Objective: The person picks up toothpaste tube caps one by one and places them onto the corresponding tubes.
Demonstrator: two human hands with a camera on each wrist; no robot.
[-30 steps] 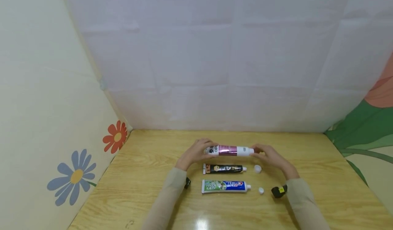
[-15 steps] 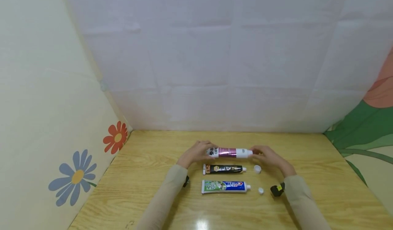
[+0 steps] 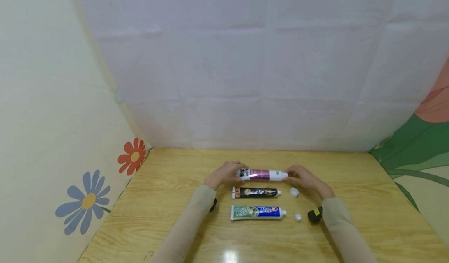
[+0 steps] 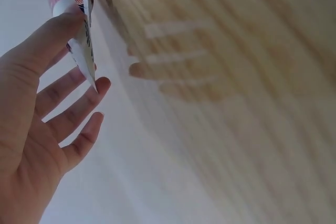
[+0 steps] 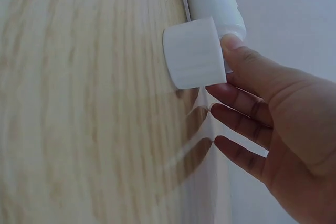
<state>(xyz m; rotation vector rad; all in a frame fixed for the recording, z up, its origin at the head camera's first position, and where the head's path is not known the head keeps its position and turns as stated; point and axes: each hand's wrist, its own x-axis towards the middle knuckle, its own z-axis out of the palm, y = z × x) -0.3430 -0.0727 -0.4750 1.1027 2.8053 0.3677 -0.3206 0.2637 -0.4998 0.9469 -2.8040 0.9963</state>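
A pink and white toothpaste tube [image 3: 259, 174] lies crosswise between both hands, its nozzle end to the right. My left hand [image 3: 226, 174] pinches the flat tail end; in the left wrist view thumb and fingers hold that white tail [image 4: 81, 51], other fingers spread. My right hand [image 3: 306, 177] pinches the nozzle end of the tube [image 5: 212, 1] with thumb and forefinger, partly hiding the nozzle. A white cap [image 5: 194, 53] rests on the table in front of the right fingers. Nearer lie a black toothpaste tube [image 3: 259, 193] and a green and blue toothpaste tube [image 3: 257, 212].
A smaller white cap [image 3: 298, 217] lies right of the green and blue tube. The wooden table [image 3: 168, 216] meets a white cloth backdrop [image 3: 224, 80] behind. Black wrist cameras [image 3: 314, 215] hang below both wrists. Flower-printed panels stand at the sides.
Both hands have lowered the pink and white tube slightly toward the table and moved it a little left. In the last half second it has barely shifted. The other tubes and caps stay put.
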